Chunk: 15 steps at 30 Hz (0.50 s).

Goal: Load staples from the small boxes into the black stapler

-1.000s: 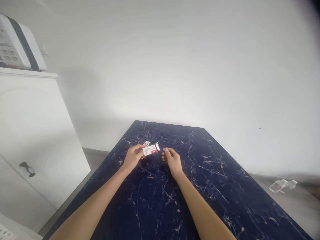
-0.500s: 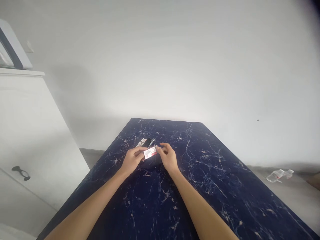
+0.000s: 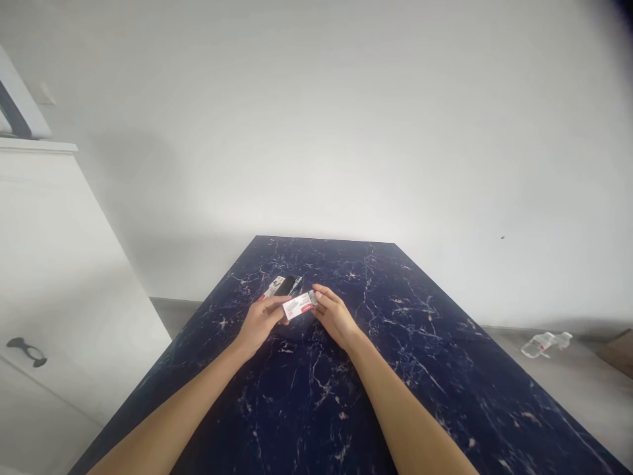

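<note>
A small white box with red print (image 3: 299,305) is held between my two hands above the dark blue marbled table (image 3: 346,264). My left hand (image 3: 260,324) grips its left end, thumb and fingers pinched together. At the right end, my right hand (image 3: 337,315) has its fingers closed around a greyish part; whether this is the box's end or something in it, I cannot tell. Just beyond my left hand lie a white package with dark and red print (image 3: 273,287) and a black object (image 3: 285,285), both partly hidden by that hand and the box.
A white cabinet (image 3: 74,264) with a dark handle (image 3: 27,351) stands to the left. Clear plastic bottles (image 3: 544,344) lie on the floor at the right, near a brown object (image 3: 617,351). A pale wall (image 3: 316,132) rises behind the table.
My right hand has turned and closed on the box's right end, where a greyish part now shows. The box is tilted slightly more. The whole view has shifted a little.
</note>
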Tool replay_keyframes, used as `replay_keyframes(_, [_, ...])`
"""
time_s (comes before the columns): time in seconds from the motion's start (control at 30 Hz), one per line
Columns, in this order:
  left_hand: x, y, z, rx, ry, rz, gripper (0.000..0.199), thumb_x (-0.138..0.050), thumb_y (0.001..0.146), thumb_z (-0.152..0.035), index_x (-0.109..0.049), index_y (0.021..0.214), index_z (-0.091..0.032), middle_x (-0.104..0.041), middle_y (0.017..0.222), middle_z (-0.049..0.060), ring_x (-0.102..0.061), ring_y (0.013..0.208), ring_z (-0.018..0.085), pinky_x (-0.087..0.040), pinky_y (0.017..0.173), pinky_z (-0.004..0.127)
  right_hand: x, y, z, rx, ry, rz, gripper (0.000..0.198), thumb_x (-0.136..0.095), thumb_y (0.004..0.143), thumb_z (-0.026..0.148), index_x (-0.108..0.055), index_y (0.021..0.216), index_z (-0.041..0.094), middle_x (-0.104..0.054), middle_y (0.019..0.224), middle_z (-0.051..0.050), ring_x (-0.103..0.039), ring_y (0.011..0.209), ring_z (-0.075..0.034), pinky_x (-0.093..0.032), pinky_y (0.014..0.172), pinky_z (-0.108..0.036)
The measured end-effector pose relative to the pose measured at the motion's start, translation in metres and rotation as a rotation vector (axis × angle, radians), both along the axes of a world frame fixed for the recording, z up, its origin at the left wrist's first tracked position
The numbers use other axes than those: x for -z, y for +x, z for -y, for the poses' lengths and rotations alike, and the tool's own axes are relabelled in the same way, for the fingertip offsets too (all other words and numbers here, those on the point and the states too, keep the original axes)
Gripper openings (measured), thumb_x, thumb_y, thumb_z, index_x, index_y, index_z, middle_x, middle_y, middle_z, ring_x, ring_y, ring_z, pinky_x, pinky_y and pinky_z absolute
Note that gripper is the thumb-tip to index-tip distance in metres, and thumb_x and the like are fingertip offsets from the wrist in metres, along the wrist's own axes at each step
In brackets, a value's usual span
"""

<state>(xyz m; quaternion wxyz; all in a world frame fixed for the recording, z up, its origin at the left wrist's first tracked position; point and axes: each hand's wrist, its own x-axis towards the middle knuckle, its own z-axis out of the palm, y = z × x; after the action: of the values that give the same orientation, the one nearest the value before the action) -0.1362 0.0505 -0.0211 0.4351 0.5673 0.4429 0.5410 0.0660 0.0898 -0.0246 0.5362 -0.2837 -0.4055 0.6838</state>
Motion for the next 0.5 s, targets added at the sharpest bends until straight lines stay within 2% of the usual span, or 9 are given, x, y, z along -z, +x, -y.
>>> replay_keyframes(0.1, [0.003,0.001,-0.001,0.027,-0.013,0.036,0.039,-0.073,0.082,-0.039,-0.074,0.114,-0.016,-0.077,0.101,0.009,-0.069,0.072,0.018,-0.059,0.073,0.034,0.002,-0.003,0.0,0.07,0.03,0.04,0.033,-0.083,0.072,0.047,-0.072,0.089,0.021,-0.073,0.086,-0.003,-0.061,0.072,-0.014,-0.046,0.071,-0.028])
replay_keyframes(0.2, [0.004,0.001,-0.002,-0.012,0.007,0.054,0.041,-0.072,0.083,-0.04,-0.073,0.116,-0.014,-0.077,0.091,0.007,-0.069,0.07,0.019,-0.059,0.073,0.034,0.006,-0.009,-0.001,0.204,0.112,0.141,0.034,-0.08,0.073,0.051,-0.07,0.079,0.02,-0.073,0.082,-0.003,-0.061,0.07,-0.016,-0.047,0.07,-0.029])
replay_keyframes(0.33, [0.003,0.002,-0.003,-0.039,0.008,0.06,0.042,-0.073,0.082,-0.04,-0.072,0.115,-0.014,-0.078,0.092,0.008,-0.071,0.07,0.019,-0.06,0.073,0.035,0.005,-0.014,0.002,0.342,0.224,0.28,0.033,-0.077,0.077,0.052,-0.073,0.082,0.019,-0.073,0.079,-0.003,-0.062,0.071,-0.017,-0.05,0.072,-0.031])
replay_keyframes(0.4, [0.003,0.003,-0.002,-0.029,0.005,0.064,0.043,-0.073,0.082,-0.042,-0.072,0.115,-0.015,-0.078,0.094,0.008,-0.072,0.071,0.02,-0.061,0.073,0.036,0.004,-0.018,0.005,0.423,0.225,0.271,0.034,-0.074,0.079,0.052,-0.074,0.085,0.019,-0.073,0.081,-0.004,-0.063,0.074,-0.018,-0.051,0.075,-0.032])
replay_keyframes(0.5, [0.002,0.006,0.001,-0.022,0.005,0.077,0.043,-0.074,0.081,-0.043,-0.072,0.113,-0.015,-0.078,0.091,0.008,-0.073,0.072,0.021,-0.062,0.073,0.036,0.005,-0.029,0.014,0.472,0.154,0.127,0.035,-0.071,0.081,0.053,-0.073,0.088,0.019,-0.074,0.09,-0.006,-0.065,0.083,-0.02,-0.053,0.079,-0.033])
